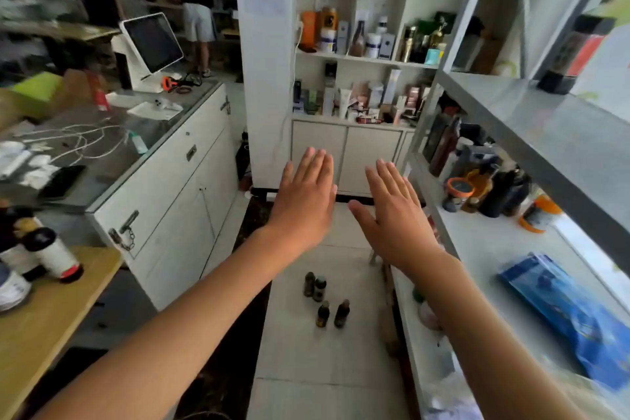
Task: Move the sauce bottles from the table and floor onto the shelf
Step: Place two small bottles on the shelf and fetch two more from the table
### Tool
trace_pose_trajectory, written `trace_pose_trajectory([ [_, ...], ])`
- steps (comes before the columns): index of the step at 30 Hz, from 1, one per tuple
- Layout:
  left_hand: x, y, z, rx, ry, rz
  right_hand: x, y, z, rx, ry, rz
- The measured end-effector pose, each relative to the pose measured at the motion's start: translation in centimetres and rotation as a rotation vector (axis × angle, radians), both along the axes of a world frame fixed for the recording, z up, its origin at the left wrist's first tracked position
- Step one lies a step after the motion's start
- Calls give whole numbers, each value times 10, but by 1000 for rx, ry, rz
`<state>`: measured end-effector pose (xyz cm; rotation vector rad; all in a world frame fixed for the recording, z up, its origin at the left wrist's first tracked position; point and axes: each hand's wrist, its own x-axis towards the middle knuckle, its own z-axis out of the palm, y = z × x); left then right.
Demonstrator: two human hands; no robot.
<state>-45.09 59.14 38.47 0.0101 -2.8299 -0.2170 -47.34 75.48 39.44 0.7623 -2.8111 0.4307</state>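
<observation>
Both arms stretch out, left hand (pixel 306 201) and right hand (pixel 395 215) flat, fingers straight, holding nothing. Below them four small bottles (pixel 325 298) stand on the floor (pixel 324 368); more bottles (pixel 44 252) sit on the wooden table (pixel 51 317), shelf (pixel 494 249) at right.

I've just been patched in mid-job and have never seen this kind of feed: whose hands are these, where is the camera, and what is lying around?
There is no machine here. One wide-angle camera sits on a person's head, looking forward and down, so the two bare arms are that person's own. The left hand and right hand are stretched out flat, fingers straight, holding nothing.

Below them, four small dark bottles stand on the tiled floor. At the left edge, more bottles stand on a wooden table. On the right is the grey shelf, which already holds some bottles and jars further back and a blue packet nearer. The white counter with a screen is only background, as is another person standing far behind.
</observation>
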Motion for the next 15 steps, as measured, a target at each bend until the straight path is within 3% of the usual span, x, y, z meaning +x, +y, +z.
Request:
trace_pose_trajectory([
  [15,178,-258,-89,190,-133,372,136,-294,-94,41,-235,385],
])
